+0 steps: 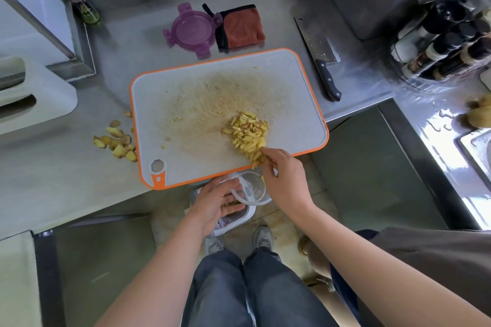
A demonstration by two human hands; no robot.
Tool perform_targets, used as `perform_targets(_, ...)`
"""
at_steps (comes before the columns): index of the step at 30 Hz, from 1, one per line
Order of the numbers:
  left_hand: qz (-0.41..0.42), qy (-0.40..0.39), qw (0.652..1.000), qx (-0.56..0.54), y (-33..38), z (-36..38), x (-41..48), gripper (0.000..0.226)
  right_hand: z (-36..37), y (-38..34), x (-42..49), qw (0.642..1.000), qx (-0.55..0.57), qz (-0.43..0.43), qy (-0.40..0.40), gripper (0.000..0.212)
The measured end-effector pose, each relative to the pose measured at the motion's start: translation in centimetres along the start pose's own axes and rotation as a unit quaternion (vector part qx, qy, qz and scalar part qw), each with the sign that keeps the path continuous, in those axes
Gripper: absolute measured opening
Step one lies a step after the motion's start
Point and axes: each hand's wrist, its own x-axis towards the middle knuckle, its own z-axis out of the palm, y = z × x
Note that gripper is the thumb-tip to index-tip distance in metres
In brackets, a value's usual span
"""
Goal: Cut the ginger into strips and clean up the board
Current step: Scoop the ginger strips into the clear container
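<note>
A pile of ginger strips lies at the near right of the grey, orange-rimmed cutting board, which overhangs the counter edge. My right hand touches the near end of the pile at the board's front edge, its fingers around some strips. Below that edge, my left hand holds a clear round container, fingers curled round its rim. A cleaver with a black handle lies on the counter to the right of the board.
Ginger peel scraps sit on the steel counter left of the board. A purple lid and a folded orange cloth lie behind it. A white bin stands on the floor below. Spice jars and a sink are at right.
</note>
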Motion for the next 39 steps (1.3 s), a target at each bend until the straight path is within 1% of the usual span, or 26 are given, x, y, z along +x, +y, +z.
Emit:
perform_targets(3, 0.001, -0.002, 1.000, 0.000, -0.1, -0.2, 0.0, 0.041, -0.7, 0.1, 0.7, 1.000, 0.018, 0.007, 0.022, 0.030)
perform_targets(5, 0.000, 0.001, 1.000, -0.002, 0.0, -0.2, 0.1, 0.041, -1.0, 0.2, 1.8, 0.999, 0.027, -0.006, 0.037, 0.030)
perform_targets(9, -0.002, 0.003, 1.000, -0.002, 0.0, -0.2, 0.1, 0.038, 0.0, 0.9, 2.4, 0.997, -0.023, -0.068, 0.004, 0.037)
perform_targets(11, -0.003, 0.003, 1.000, -0.004, 0.0, -0.2, 0.2, 0.038, 0.6, 1.3, 1.7, 0.995, -0.032, -0.091, -0.010, 0.036)
perform_targets(13, -0.004, 0.002, 1.000, -0.005, 0.0, -0.2, 0.3, 0.039, 0.6, 1.3, 1.3, 0.995, -0.018, -0.098, -0.006, 0.035)
perform_targets(17, -0.005, 0.000, 1.000, 0.003, 0.2, -0.2, 0.4, 0.040, 0.0, 1.0, 2.5, 0.995, 0.005, -0.092, 0.030, 0.035)
perform_targets(19, -0.007, 0.002, 1.000, 0.001, 0.2, -0.2, 0.4, 0.040, 0.2, 1.0, 2.7, 0.994, -0.009, -0.106, 0.007, 0.037)
perform_targets(21, -0.010, 0.003, 1.000, 0.000, 0.2, -0.2, 0.5, 0.039, 0.5, 1.3, 2.2, 0.992, -0.019, -0.123, -0.018, 0.035)
perform_targets(23, -0.011, 0.001, 1.000, -0.001, 0.2, -0.3, 0.5, 0.039, 0.5, 1.6, 2.0, 0.992, -0.015, -0.127, -0.015, 0.031)
perform_targets(25, -0.010, -0.003, 1.000, 0.000, 0.2, -0.4, 0.5, 0.037, 0.2, 1.4, 2.6, 0.992, 0.003, -0.125, 0.009, 0.029)
perform_targets(27, -0.009, -0.004, 1.000, 0.001, 0.2, -0.4, 0.4, 0.035, -0.1, 1.1, 3.9, 0.992, 0.007, -0.124, 0.025, 0.033)
perform_targets(28, -0.009, -0.005, 1.000, 0.002, 0.2, -0.3, 0.4, 0.035, -0.1, 0.9, 4.6, 0.992, -0.007, -0.123, 0.018, 0.038)
perform_targets(30, -0.009, -0.009, 1.000, 0.004, 0.2, -0.3, 0.4, 0.035, 0.0, 0.8, 5.6, 0.992, -0.048, -0.111, -0.027, 0.050)
perform_targets(31, -0.010, -0.009, 1.000, 0.004, 0.2, -0.3, 0.4, 0.035, 0.1, 0.8, 5.8, 0.991, -0.067, -0.108, -0.047, 0.052)
perform_targets(33, -0.012, -0.006, 1.000, 0.002, 0.2, -0.3, 0.4, 0.035, 0.3, 1.1, 5.7, 0.987, -0.086, -0.123, -0.052, 0.048)
perform_targets(36, -0.010, -0.004, 1.000, -0.001, 0.2, -0.3, 0.4, 0.032, 0.2, 1.4, 4.7, 0.988, -0.056, -0.135, -0.041, 0.038)
perform_targets(39, -0.008, -0.003, 1.000, 0.001, 0.2, -0.4, 0.4, 0.032, -0.6, 1.4, 3.8, 0.989, -0.029, -0.137, -0.055, 0.032)
